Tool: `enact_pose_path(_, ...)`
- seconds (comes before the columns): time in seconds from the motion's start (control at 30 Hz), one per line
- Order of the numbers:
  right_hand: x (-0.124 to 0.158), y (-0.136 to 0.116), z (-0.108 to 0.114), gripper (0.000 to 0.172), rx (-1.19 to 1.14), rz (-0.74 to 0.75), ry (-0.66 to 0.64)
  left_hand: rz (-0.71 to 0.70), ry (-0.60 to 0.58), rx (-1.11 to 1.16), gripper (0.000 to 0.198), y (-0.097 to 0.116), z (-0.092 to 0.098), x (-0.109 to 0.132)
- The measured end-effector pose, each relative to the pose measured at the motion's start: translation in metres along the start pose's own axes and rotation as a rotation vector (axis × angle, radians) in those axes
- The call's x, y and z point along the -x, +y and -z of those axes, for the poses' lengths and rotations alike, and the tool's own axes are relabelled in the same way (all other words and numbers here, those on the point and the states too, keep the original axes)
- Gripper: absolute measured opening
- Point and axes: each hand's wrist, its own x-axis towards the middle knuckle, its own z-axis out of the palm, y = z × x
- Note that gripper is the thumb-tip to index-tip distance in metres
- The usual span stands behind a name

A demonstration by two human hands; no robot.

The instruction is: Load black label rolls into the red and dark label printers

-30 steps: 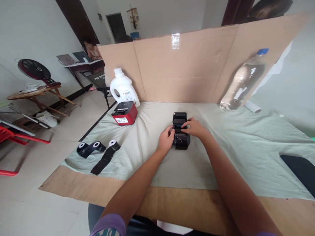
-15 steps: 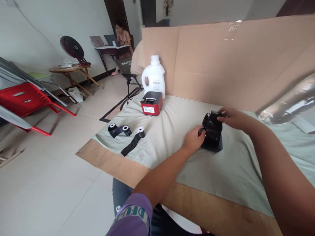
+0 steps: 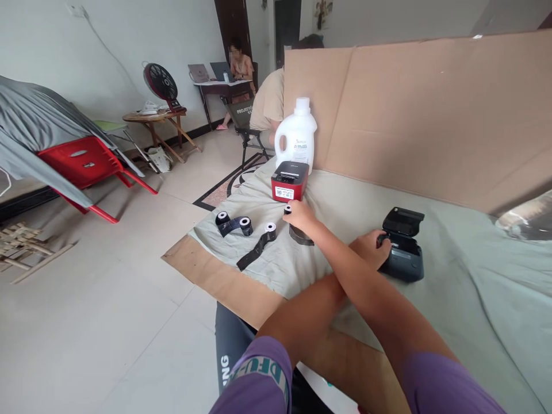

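My right hand (image 3: 301,217) reaches across over my left forearm. Its fingers are closed on a roll of black ribbon (image 3: 287,210) with a white core, and a dark strip hangs below the hand. At the side of a small black printer (image 3: 405,261), my left hand (image 3: 371,248) grips the casing; part of the fingers is hidden. The printer's lid (image 3: 403,222) stands raised. Left of my right hand lie a black roll with a loose strip (image 3: 270,231) and a pair of rolls (image 3: 245,225) joined by a strip.
A red and black printer (image 3: 290,183) stands just behind my right hand, with a white jug (image 3: 297,138) behind it. A cardboard sheet (image 3: 414,115) walls the back. A plastic-wrapped bundle (image 3: 528,218) lies far right. Two people sit beyond the table.
My right hand has left the black printer and crossed leftward, carrying a roll to the other rolls. My left hand stays on the printer. The view has turned left.
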Motion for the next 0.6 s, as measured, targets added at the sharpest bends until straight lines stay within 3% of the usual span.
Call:
enact_pose_path(0.1, 0.005, -0.003, 0.006, 0.038, 0.096, 0.055, 0.057, -0.001, -0.002, 0.016, 0.041, 0.001, 0.003, 0.001)
enact_pose_path(0.17, 0.013, -0.005, 0.017, 0.046, 0.172, 0.21, 0.11, -0.007, -0.006, 0.028, 0.041, 0.003, 0.004, 0.001)
enact_pose_path(0.3, 0.029, -0.013, 0.02, 0.043, 0.219, 0.548, -0.091, -0.005, -0.008, 0.035, 0.041, 0.006, 0.006, 0.002)
enact_pose_path(0.37, 0.035, -0.017, 0.009, 0.037, 0.204, 0.597, -0.137, 0.0, 0.002, 0.031, 0.04, 0.007, 0.007, 0.004)
enact_pose_path(0.47, 0.041, -0.016, -0.006, 0.024, 0.152, 0.615, -0.047, -0.022, 0.02, 0.019, 0.039, 0.008, 0.008, 0.007)
enact_pose_path(0.6, 0.055, -0.004, -0.001, 0.019, -0.117, 0.595, 0.07, -0.05, 0.055, -0.008, 0.037, 0.007, 0.005, 0.007)
